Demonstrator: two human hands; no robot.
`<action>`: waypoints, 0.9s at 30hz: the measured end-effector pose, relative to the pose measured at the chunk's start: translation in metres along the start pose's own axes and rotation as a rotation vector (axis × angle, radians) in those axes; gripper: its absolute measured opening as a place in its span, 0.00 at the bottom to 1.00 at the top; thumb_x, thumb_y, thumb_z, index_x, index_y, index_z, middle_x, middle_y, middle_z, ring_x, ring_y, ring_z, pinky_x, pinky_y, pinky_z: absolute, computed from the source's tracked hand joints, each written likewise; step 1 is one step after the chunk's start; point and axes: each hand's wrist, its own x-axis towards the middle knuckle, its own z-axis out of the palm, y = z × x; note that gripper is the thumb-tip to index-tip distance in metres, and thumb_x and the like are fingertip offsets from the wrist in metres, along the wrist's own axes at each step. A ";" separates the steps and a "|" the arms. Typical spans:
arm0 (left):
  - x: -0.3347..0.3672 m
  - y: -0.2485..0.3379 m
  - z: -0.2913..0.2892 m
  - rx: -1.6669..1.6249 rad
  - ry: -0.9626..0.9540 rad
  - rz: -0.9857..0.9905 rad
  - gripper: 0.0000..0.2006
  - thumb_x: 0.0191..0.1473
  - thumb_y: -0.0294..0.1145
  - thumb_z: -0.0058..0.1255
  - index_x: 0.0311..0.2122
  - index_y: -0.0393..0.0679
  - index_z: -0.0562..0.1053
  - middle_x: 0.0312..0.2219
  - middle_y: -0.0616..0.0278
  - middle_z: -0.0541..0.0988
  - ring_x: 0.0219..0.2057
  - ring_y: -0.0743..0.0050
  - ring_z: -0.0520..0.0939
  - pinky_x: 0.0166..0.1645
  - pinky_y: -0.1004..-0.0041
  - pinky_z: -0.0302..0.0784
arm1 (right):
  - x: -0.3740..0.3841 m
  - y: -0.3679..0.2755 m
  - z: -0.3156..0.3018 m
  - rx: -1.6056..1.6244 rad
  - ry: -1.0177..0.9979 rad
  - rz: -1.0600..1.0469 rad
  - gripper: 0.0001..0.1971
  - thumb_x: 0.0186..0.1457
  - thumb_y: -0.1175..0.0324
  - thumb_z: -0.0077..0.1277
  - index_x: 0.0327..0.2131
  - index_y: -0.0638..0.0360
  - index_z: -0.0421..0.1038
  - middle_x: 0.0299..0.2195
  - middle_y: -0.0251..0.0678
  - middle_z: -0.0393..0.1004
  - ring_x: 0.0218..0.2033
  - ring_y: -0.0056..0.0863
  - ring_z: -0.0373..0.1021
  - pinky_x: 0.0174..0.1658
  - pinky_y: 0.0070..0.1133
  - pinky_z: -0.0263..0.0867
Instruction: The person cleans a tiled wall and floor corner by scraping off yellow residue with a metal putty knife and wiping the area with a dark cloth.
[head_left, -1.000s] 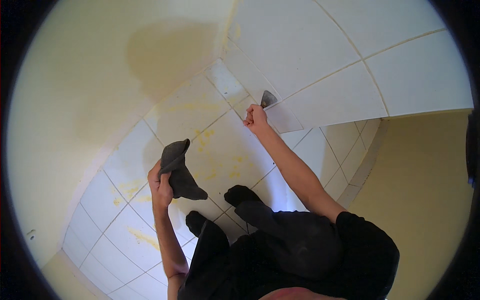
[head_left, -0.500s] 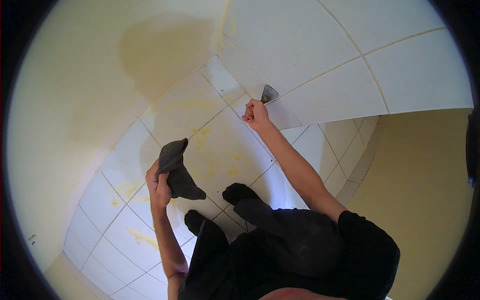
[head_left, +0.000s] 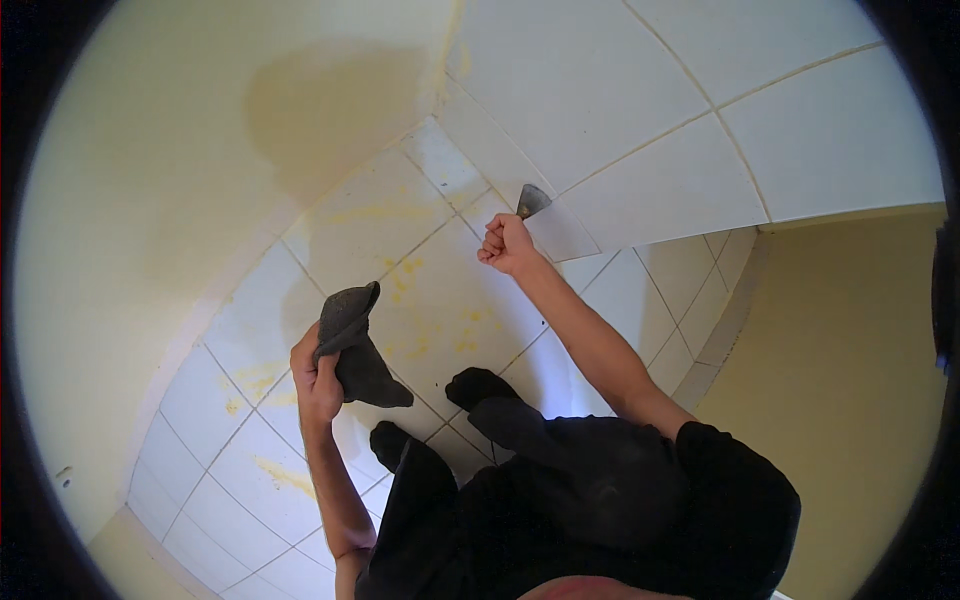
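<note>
My right hand (head_left: 508, 243) is closed in a fist around the handle of a putty knife (head_left: 533, 201). Its grey, fan-shaped blade points away from me, at the low part of the tiled wall. Whether the blade's edge touches the tile I cannot tell. On the left, my left hand (head_left: 318, 375) grips a dark grey cloth (head_left: 362, 360), bunched at the top and hanging loosely over the floor. The handle of the putty knife is mostly hidden by my fingers.
Yellow smears (head_left: 405, 275) mark the white tiled floor (head_left: 290, 350). A plain cream wall (head_left: 150, 180) runs along the left, and large white wall tiles (head_left: 640, 90) rise at the right. My feet in black socks (head_left: 478, 388) stand close below the cloth.
My right hand and the putty knife have shifted slightly toward me and to the left. My left hand keeps the cloth in nearly the same place.
</note>
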 end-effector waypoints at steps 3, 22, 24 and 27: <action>0.006 0.005 0.005 0.007 -0.015 -0.019 0.15 0.53 0.23 0.40 0.45 0.31 0.72 0.37 0.56 0.79 0.37 0.72 0.76 0.45 0.75 0.70 | 0.013 0.001 -0.017 0.000 0.081 0.077 0.22 0.42 0.72 0.44 0.11 0.45 0.38 0.09 0.27 0.37 0.12 0.23 0.36 0.21 0.25 0.41; 0.002 0.001 0.007 0.000 -0.046 -0.005 0.15 0.53 0.23 0.40 0.45 0.30 0.72 0.38 0.54 0.79 0.39 0.71 0.76 0.46 0.74 0.70 | -0.006 -0.002 -0.027 -0.053 0.229 -0.228 0.20 0.41 0.71 0.47 0.10 0.44 0.44 0.08 0.26 0.42 0.09 0.23 0.38 0.18 0.26 0.46; 0.002 0.001 0.008 -0.008 -0.048 -0.010 0.15 0.53 0.23 0.41 0.45 0.30 0.72 0.38 0.55 0.79 0.39 0.71 0.76 0.46 0.74 0.70 | -0.009 -0.004 -0.024 -0.029 0.194 -0.242 0.21 0.41 0.72 0.46 0.10 0.44 0.41 0.08 0.27 0.40 0.09 0.23 0.37 0.18 0.26 0.45; 0.004 0.000 0.013 -0.020 -0.045 -0.019 0.15 0.52 0.22 0.40 0.45 0.30 0.72 0.37 0.55 0.79 0.38 0.71 0.77 0.46 0.74 0.70 | -0.009 0.009 -0.038 0.067 0.191 -0.103 0.21 0.41 0.72 0.45 0.10 0.44 0.40 0.07 0.27 0.40 0.09 0.23 0.37 0.18 0.26 0.43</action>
